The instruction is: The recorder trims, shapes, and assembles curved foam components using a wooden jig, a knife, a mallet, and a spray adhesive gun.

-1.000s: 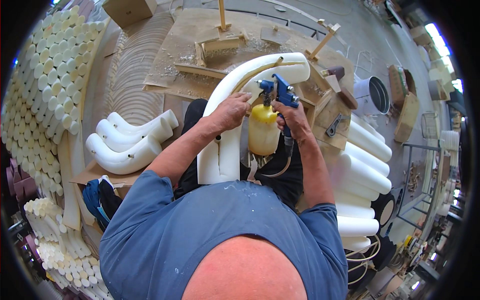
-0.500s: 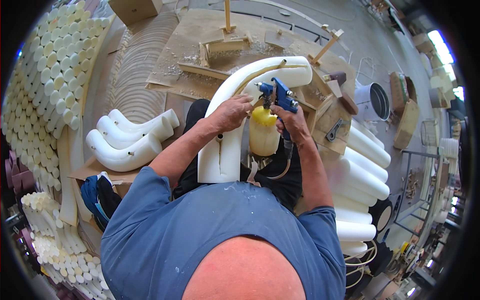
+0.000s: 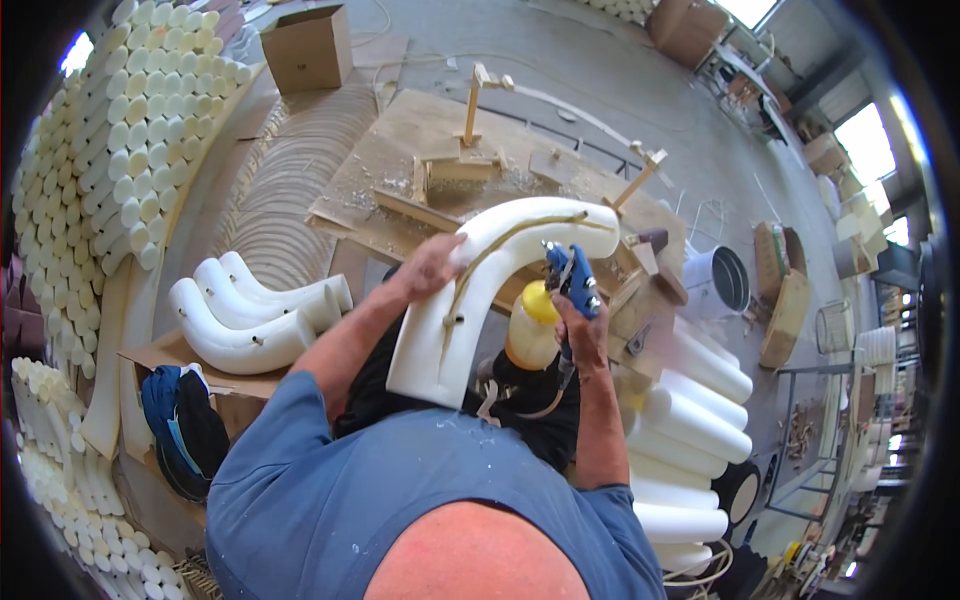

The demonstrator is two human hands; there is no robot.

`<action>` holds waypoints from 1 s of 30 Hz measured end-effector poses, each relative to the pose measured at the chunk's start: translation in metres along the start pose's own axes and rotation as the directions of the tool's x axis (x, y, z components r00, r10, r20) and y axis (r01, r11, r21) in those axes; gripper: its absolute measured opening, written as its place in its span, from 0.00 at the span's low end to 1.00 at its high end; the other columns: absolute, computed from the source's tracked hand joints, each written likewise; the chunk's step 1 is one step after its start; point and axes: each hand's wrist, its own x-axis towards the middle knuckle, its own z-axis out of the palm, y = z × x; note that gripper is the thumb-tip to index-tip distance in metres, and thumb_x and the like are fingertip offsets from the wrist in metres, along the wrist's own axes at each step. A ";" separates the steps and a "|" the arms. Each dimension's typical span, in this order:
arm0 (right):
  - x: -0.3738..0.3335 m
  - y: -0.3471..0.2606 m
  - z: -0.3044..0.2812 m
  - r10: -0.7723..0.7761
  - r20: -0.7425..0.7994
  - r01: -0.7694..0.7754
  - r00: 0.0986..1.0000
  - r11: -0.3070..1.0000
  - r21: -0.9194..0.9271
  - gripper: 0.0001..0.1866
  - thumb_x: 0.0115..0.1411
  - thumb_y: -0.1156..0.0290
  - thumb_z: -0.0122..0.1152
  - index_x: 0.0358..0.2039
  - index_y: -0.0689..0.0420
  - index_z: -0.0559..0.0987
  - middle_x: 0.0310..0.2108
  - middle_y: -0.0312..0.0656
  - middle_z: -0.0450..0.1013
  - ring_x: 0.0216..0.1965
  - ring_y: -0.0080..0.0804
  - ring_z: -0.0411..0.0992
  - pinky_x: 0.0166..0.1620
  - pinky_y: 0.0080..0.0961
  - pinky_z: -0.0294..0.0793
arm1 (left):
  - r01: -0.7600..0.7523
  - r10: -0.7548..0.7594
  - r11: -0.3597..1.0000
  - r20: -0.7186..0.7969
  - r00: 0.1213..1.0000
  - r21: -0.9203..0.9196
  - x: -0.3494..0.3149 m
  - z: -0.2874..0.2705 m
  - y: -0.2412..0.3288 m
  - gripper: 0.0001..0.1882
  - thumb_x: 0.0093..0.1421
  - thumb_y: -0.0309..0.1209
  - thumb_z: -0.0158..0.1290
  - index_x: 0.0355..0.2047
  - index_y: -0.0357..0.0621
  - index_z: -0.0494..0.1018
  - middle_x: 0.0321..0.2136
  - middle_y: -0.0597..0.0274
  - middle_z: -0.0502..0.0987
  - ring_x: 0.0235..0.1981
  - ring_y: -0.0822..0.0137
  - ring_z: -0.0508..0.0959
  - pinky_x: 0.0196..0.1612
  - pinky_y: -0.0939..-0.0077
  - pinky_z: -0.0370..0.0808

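Observation:
A bent white foam tube [image 3: 418, 352] rests across my lap, its upper end curving off to the right. Along its top runs a long slit with brownish edges, and a small dark stub [image 3: 452, 320] pokes out of it. My left hand [image 3: 432, 270] is closed on the tube's outer left side at the bend. In my right hand [image 3: 585, 332] is a blue spray gun [image 3: 576, 282], its nozzle beside the inner curve of the tube. Below the gun hangs a yellowish translucent cup [image 3: 532, 335] with a yellow lid, and a hose runs down from the handle.
Similar bent foam tubes [image 3: 240, 335] lie on a cardboard box at left. Straight white foam rolls [image 3: 690, 425] are stacked at right. Ahead stands a wooden board [image 3: 385, 150] with uprights and scraps; a metal bucket [image 3: 715, 282] is right of it. Foam pieces [image 3: 140, 130] pile up far left.
My left hand has gone from the slit to the tube's outer left side. The tube has rolled, its slit now facing further up. The whole view has shifted too.

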 end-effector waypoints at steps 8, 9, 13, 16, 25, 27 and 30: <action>0.010 0.007 0.005 0.037 -0.018 -0.036 0.999 0.997 0.069 0.11 0.61 0.68 0.72 0.35 0.60 0.80 0.16 0.32 0.68 0.12 0.19 0.64 0.16 0.19 0.62 | 0.253 -0.256 0.967 0.172 0.951 0.042 0.040 -0.026 0.043 0.29 0.64 0.38 0.58 0.62 0.36 0.69 0.59 0.41 0.74 0.62 0.47 0.73 0.66 0.60 0.67; 0.010 0.010 0.000 0.051 -0.032 -0.048 0.998 0.996 0.075 0.11 0.61 0.68 0.72 0.35 0.60 0.80 0.16 0.32 0.68 0.12 0.19 0.64 0.16 0.19 0.62 | 0.253 -0.257 0.966 0.192 0.947 0.042 0.034 -0.022 0.073 0.29 0.64 0.38 0.58 0.62 0.36 0.69 0.59 0.41 0.74 0.62 0.47 0.73 0.66 0.60 0.67; 0.012 0.011 0.002 0.046 0.014 -0.047 0.999 0.997 0.055 0.11 0.60 0.68 0.72 0.36 0.61 0.80 0.16 0.33 0.69 0.12 0.20 0.64 0.17 0.20 0.62 | -0.039 0.044 0.996 -0.065 0.997 0.077 -0.003 0.040 0.147 0.26 0.66 0.34 0.54 0.62 0.37 0.68 0.59 0.32 0.71 0.63 0.40 0.70 0.69 0.54 0.63; 0.015 0.018 -0.002 0.043 0.016 -0.044 0.999 0.999 0.030 0.12 0.60 0.68 0.72 0.36 0.62 0.79 0.17 0.33 0.69 0.13 0.19 0.64 0.17 0.20 0.62 | 0.096 -0.094 0.915 -0.023 0.995 0.392 0.003 0.075 0.121 0.31 0.65 0.36 0.55 0.67 0.39 0.63 0.67 0.32 0.60 0.70 0.39 0.60 0.70 0.44 0.56; 0.020 0.015 -0.006 0.112 0.062 -0.113 0.992 0.993 0.014 0.13 0.60 0.67 0.72 0.37 0.63 0.81 0.19 0.33 0.70 0.13 0.19 0.64 0.16 0.19 0.63 | 0.036 -0.098 0.837 0.084 0.992 0.546 0.021 0.080 0.098 0.30 0.58 0.31 0.57 0.61 0.42 0.69 0.67 0.43 0.63 0.64 0.49 0.66 0.58 0.49 0.66; 0.023 0.014 -0.002 0.131 0.078 -0.131 0.988 0.991 -0.005 0.13 0.60 0.67 0.72 0.37 0.63 0.81 0.19 0.34 0.71 0.13 0.18 0.64 0.16 0.19 0.63 | -0.020 -0.067 0.825 0.134 0.989 0.565 0.019 0.079 0.093 0.25 0.56 0.31 0.57 0.56 0.43 0.73 0.66 0.45 0.65 0.63 0.50 0.67 0.56 0.51 0.67; 0.026 0.016 0.001 0.148 0.111 -0.149 0.983 0.989 0.002 0.12 0.61 0.67 0.72 0.36 0.62 0.81 0.19 0.34 0.71 0.13 0.18 0.64 0.16 0.19 0.62 | -0.112 -0.010 0.803 0.202 0.979 0.585 0.017 0.078 0.087 0.17 0.55 0.29 0.56 0.47 0.47 0.78 0.64 0.50 0.69 0.61 0.53 0.68 0.54 0.53 0.68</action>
